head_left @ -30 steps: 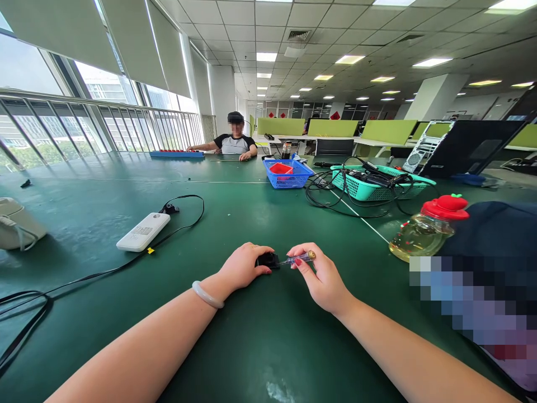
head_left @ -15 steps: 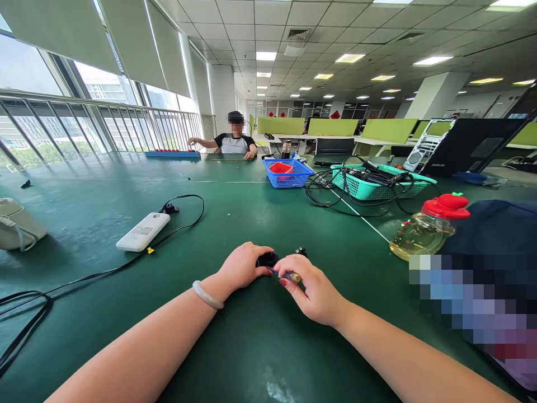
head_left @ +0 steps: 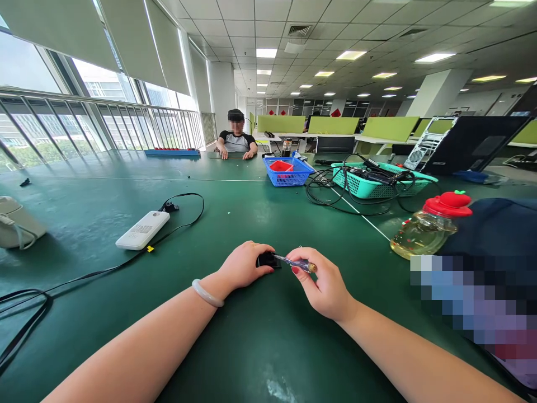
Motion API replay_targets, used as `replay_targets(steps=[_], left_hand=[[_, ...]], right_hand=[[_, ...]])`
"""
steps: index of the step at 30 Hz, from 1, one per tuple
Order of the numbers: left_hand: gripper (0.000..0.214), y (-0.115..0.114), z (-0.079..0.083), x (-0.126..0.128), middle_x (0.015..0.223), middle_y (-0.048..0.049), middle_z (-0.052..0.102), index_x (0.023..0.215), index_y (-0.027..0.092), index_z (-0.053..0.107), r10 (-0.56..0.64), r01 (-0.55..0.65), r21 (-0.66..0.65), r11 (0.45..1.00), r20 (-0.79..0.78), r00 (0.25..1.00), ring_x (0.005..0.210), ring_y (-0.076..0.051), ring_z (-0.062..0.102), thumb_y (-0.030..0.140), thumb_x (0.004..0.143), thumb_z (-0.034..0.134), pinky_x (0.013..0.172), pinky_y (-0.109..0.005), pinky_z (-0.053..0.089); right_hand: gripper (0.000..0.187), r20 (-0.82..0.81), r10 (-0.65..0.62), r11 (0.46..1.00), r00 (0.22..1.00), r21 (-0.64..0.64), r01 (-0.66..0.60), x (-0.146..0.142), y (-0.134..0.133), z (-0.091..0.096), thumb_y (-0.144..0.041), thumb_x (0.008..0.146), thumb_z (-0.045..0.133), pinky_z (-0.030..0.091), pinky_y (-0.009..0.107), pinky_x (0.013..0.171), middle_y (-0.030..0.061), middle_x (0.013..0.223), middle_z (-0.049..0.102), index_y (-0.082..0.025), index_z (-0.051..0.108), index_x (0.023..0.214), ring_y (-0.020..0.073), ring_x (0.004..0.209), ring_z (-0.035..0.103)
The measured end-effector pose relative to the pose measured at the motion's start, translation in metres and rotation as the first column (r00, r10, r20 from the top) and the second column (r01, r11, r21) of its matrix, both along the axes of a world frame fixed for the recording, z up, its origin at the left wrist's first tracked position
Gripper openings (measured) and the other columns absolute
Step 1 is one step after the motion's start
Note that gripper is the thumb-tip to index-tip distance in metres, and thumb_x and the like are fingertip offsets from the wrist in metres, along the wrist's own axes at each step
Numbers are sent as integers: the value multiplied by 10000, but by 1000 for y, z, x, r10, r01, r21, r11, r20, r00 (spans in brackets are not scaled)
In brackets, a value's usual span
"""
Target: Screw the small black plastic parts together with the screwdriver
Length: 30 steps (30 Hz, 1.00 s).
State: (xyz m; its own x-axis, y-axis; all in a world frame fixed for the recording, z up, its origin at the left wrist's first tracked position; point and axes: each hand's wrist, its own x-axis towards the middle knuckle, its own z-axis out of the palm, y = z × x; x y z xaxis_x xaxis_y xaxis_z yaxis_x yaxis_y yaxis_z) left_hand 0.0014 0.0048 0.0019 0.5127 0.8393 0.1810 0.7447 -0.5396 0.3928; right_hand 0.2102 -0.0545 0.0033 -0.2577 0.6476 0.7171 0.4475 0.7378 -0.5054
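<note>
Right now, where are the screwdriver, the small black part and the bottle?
screwdriver (head_left: 293, 262), head view, on its clear handle.
black part (head_left: 267, 259), head view, on its top face.
bottle (head_left: 419, 238), head view, on its clear body.

Both bare forearms reach forward and slant toward each other, the left grip (head_left: 243, 266) lying palm down with its fingers curled closed, and the right grip (head_left: 325, 286) just beside it, with thumb and fingertips pinched together and pointing toward the left one.
</note>
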Motion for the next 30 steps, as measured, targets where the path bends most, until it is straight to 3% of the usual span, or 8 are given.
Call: replay_targets(steps=[8, 14, 17, 19, 21, 23, 26, 30], left_hand=[[421, 1, -2, -1, 1057, -44, 713, 1194, 252, 636, -10, 10, -2, 1000, 17, 1000, 990, -246, 638, 345, 791, 714, 895, -362, 504], [362, 1, -2, 0, 1073, -44, 705, 1153, 228, 624, -7, 6, 5, 1000, 143, 990, 976, -224, 648, 349, 814, 661, 895, -363, 509], [334, -1, -1, 0, 1065, -40, 699, 1147, 232, 618, -12, 4, 47, 999, 178, 984, 980, -220, 642, 338, 830, 629, 904, -367, 507], [346, -1, -1, -1, 1100, -44, 692, 1193, 239, 601, -2, -13, 80, 997, 180, 984, 1022, -223, 628, 322, 858, 592, 929, -371, 494], [377, -1, -2, -1, 1149, -53, 679, 1263, 249, 571, 58, -77, 122, 990, 152, 987, 1077, -234, 606, 306, 892, 547, 973, -395, 465], [408, -1, -2, -1, 1190, -65, 660, 1323, 264, 544, 161, -172, 155, 973, 81, 984, 1115, -252, 585, 294, 918, 510, 1004, -433, 430], [435, 0, -3, -1, 1198, -82, 636, 1369, 291, 531, 286, -272, 154, 950, -74, 956, 1118, -272, 572, 282, 938, 475, 995, -465, 404], [399, -3, -3, -1, 1164, -93, 629, 1305, 313, 613, 322, -295, 152, 943, -211, 923, 1075, -275, 577, 298, 949, 434, 966, -471, 385]], right_hand=[[103, -28, -4, 984, 1000, -176, -1, -1, 6, 0, -242, 940, 514, 559, 322, 768, 44, 953, 699, -231, 609, 978, 187, 832, 672], [99, -73, 18, 964, 997, -263, -37, 2, 9, 0, -271, 939, 530, 553, 338, 781, 45, 957, 698, -229, 616, 966, 194, 836, 672], [107, -207, 23, 963, 978, -257, -76, 4, 12, -3, -303, 956, 531, 551, 348, 775, 47, 956, 684, -237, 611, 983, 188, 813, 670], [114, -377, 17, 982, 926, -168, -87, 6, 15, -5, -333, 967, 528, 551, 344, 751, 42, 947, 662, -240, 594, 978, 167, 756, 656], [116, -526, -8, 997, 851, -67, -33, 10, 21, -5, -349, 961, 542, 544, 334, 723, 33, 939, 639, -238, 568, 946, 145, 699, 632], [131, -596, -91, 996, 798, -49, 77, 17, 30, -6, -358, 946, 560, 524, 315, 677, 19, 902, 625, -233, 542, 910, 125, 638, 598], [157, -620, -274, 959, 735, -117, 259, 31, 45, -10, -374, 916, 563, 461, 282, 576, -10, 775, 594, -231, 509, 884, 117, 558, 525], [140, -583, -473, 875, 661, -225, 428, 45, 61, -17, -357, 879, 553, 411, 276, 549, -27, 702, 565, -231, 493, 875, 126, 540, 495]])
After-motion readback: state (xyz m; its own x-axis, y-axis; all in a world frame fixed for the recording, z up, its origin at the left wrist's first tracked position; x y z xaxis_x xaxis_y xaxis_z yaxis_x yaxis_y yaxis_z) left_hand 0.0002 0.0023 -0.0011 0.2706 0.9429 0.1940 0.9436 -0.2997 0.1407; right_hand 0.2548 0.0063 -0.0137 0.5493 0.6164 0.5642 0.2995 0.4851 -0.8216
